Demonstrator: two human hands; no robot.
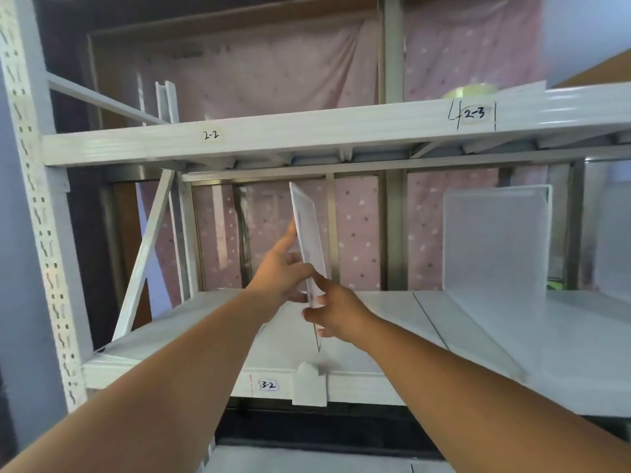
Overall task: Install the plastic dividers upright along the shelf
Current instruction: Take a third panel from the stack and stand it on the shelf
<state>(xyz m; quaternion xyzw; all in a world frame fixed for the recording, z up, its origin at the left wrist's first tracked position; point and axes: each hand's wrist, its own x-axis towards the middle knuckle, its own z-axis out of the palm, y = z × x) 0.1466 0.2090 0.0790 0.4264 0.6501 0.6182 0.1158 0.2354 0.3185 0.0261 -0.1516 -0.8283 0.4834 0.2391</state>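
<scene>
A thin translucent white plastic divider [309, 240] is held edge-on above the white metal shelf [392, 312], its lower front corner near the lip; it is pinched between the left hand [281, 273] and the right hand [336, 310], fingers closed on both faces. It is best brought vertical and lowered squarely behind the white front clip [309, 387] (the foot cannot be seen). Open room lies leftward; an installed frosted divider [495, 237] stands well apart rightward, the upper shelf beam [307, 138] close overhead

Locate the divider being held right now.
In the head view the divider is centre frame, held edge-on between the left hand and right hand, over the lower shelf behind the 3-2 label.
</scene>
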